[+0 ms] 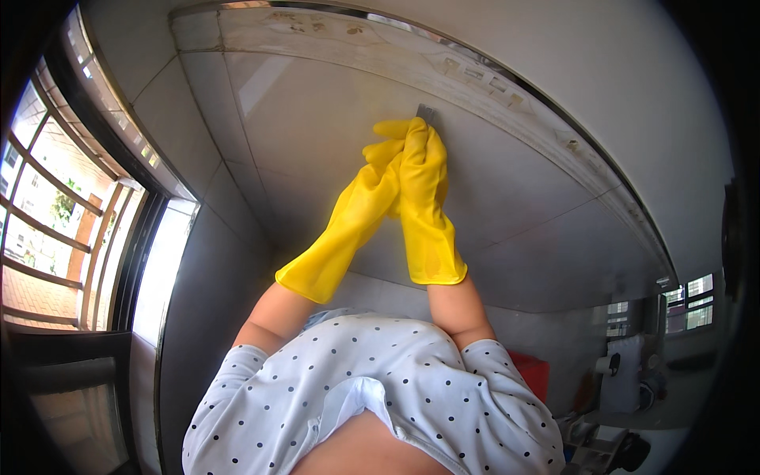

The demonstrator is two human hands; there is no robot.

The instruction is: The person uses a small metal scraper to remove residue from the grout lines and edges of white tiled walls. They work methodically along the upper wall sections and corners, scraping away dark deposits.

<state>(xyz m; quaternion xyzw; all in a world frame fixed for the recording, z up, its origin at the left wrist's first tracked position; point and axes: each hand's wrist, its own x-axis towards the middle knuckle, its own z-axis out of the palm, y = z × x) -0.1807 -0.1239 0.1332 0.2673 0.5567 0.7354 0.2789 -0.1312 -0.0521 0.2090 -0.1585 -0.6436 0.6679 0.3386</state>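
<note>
Overhead view: both arms reach up from the lower middle of the frame to a tiled wall just under the ceiling.
Window [55,229]: far left of the frame, barred, bright daylight outside.
Tiled wall [285,127]: large pale grey tiles fill the centre, with a strip of patchy residue along the top edge where wall meets ceiling.
Left hand [385,162]: centre of the frame, in a long yellow rubber glove, fingers curled and pressed against the right hand; whether it grips the tool itself cannot be told.
Right hand [423,158]: touching the left, just to its right, also in a yellow glove, clenched around the handle of a scraper.
Scraper [427,115]: upper centre, only its flat grey blade shows above the gloved fingers, held upright with its tip against the tile just below the residue strip.
Clothing: white short sleeves with dark dots, bottom centre.
Red container [530,372]: lower right, partly hidden behind the right sleeve.
Clutter: lower right corner, pale objects too small to identify.
</note>
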